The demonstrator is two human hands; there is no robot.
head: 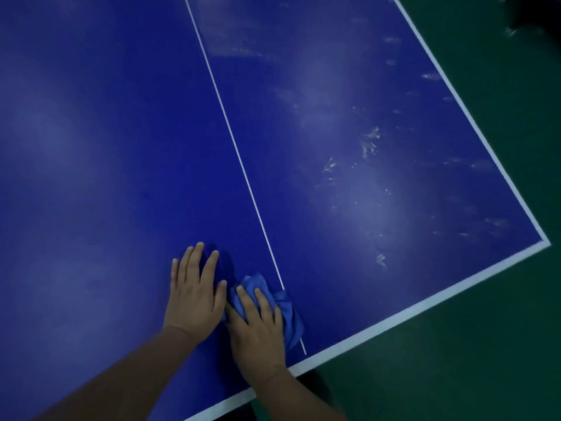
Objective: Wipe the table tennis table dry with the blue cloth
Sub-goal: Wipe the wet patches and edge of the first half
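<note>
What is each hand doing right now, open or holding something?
Left hand: open, flat on the table.
Right hand: open, pressing the blue cloth.

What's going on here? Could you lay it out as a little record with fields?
place: table, blue with white lines, green floor beside it
cloth: blue, bunched, lying over the centre line close to the near edge
left hand: flat on the table, fingers straight, next to the cloth
right hand: presses down on the cloth
wet marks: pale streaks on the half right of the line
left half: no streaks to be seen
</note>
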